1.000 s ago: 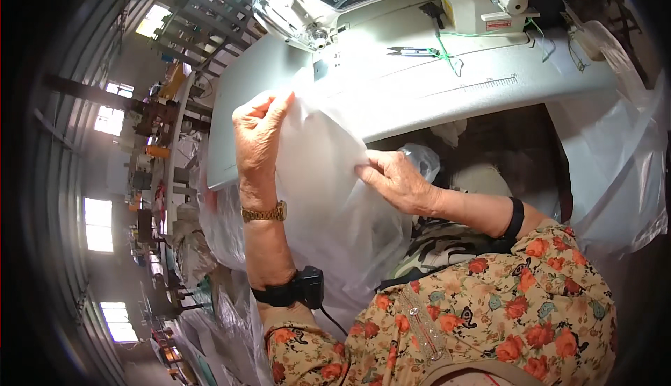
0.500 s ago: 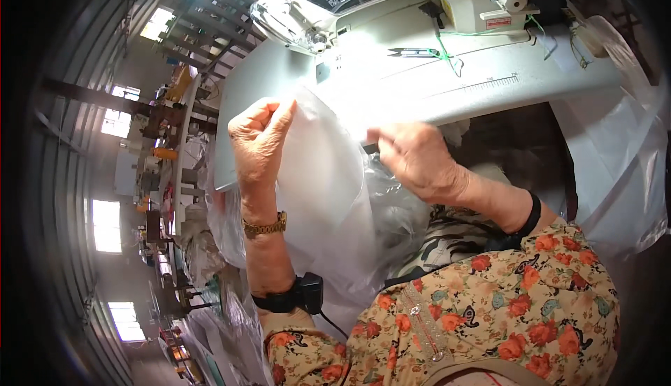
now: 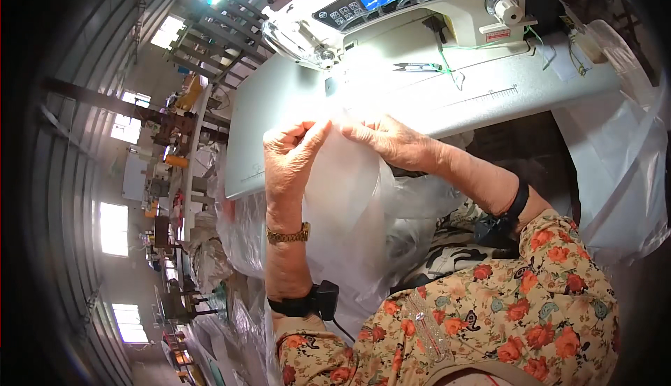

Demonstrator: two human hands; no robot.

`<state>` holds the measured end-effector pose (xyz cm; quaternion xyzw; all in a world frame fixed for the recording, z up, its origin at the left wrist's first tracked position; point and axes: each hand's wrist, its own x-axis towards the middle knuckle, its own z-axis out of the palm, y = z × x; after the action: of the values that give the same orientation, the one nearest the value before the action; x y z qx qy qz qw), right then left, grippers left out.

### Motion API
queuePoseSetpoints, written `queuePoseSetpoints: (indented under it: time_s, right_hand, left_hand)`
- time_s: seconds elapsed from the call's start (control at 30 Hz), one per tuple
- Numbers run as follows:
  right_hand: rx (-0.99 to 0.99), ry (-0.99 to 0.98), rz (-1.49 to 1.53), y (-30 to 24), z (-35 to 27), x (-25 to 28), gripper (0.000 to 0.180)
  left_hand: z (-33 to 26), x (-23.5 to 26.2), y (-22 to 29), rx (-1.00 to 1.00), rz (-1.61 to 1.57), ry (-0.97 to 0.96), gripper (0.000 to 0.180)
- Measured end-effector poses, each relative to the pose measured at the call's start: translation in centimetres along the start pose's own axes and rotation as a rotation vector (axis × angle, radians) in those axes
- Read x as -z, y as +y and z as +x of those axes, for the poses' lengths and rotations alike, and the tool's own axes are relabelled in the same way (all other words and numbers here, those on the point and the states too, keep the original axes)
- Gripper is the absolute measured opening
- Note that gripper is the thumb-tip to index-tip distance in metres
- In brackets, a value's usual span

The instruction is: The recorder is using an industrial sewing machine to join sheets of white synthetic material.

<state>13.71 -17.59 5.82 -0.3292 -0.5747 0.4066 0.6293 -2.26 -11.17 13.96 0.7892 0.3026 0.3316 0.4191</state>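
A sheet of thin, whitish translucent plastic (image 3: 342, 211) hangs from my hands over the near edge of the sewing table and down across my lap. My left hand (image 3: 290, 155) pinches its upper edge between thumb and fingers. Close beside it, my right hand (image 3: 391, 141) also has its fingers closed at the sheet's edge; glare washes out the fingertips. Both hands are just in front of the needle end of a white sewing machine (image 3: 412, 19), whose lamp lights the table brightly.
Thread snips (image 3: 418, 68) lie on the grey sewing table (image 3: 262, 106) under the machine arm, near loose green thread. More clear plastic (image 3: 615, 162) drapes off the table's right end. A cluttered workbench (image 3: 196, 155) runs along the left.
My right hand has moved left and up to meet the sheet's edge beside my left hand. My left hand has shifted slightly right and down in the picture, still pinching the sheet.
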Motion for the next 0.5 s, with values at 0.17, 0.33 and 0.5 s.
queuePoseSetpoints:
  time_s: [0.17,0.33,0.5]
  right_hand:
    - [0.042,0.227,-0.203,0.9,-0.9,-1.2,0.028]
    - [0.467,0.389,-0.667,1.8,-1.7,-1.8,0.027]
    - [0.141,0.185,-0.949,2.3,-2.7,-2.1,0.042]
  left_hand:
    - [0.2,-1.0,-1.2,0.051,-0.044,0.03,0.009]
    - [1.2,-1.9,-3.5,0.111,0.016,0.032,0.017]
    - [1.7,-2.2,-4.4,0.268,0.107,0.033,0.033]
